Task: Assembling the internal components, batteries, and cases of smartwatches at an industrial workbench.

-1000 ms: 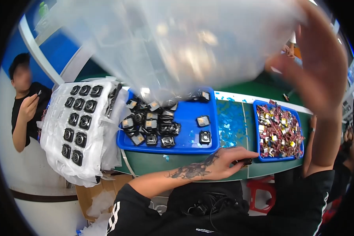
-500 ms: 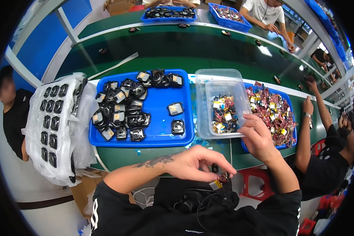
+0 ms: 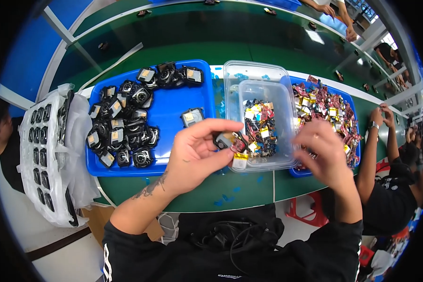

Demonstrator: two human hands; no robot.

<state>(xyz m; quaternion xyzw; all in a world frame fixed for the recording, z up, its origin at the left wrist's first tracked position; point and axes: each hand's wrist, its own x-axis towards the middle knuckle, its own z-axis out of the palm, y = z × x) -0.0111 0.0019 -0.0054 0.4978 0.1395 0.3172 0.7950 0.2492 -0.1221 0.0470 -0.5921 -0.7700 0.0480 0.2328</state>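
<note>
Green worktop (image 3: 249, 190) is stretching across a workroom, its near edge curving in front of the worker and leaving a bare strip, dotted with shiny blue scraps (image 3: 225, 200). Along it, a blue plastic tray (image 3: 169, 113), a clear tub (image 3: 282, 148) and a second blue tray (image 3: 300, 173) are standing side by side with little room between.

The worker's left hand (image 3: 197, 150) is pinching a small black part (image 3: 224, 140) between thumb and fingers, above the space between the first tray and the tub. Its glossy shell is showing beside a reddish piece, and a yellow-and-white tab (image 3: 239, 160) is hanging below, overlapping the tub's near left corner in view. The right hand (image 3: 322, 148), blurred, is hanging loose and unclenched before the tub's right rim, fingers apart.

Rounded black cases (image 3: 134, 129) are crowding the first tray's left side, its smooth middle lying open. Tangled reddish parts (image 3: 324, 110) are heaping up in the second tray; a smaller jumble (image 3: 259, 127) is covering the tub's left part. At far left, crinkled white wrapping (image 3: 56, 141) is cradling more dark cases in rows.
</note>
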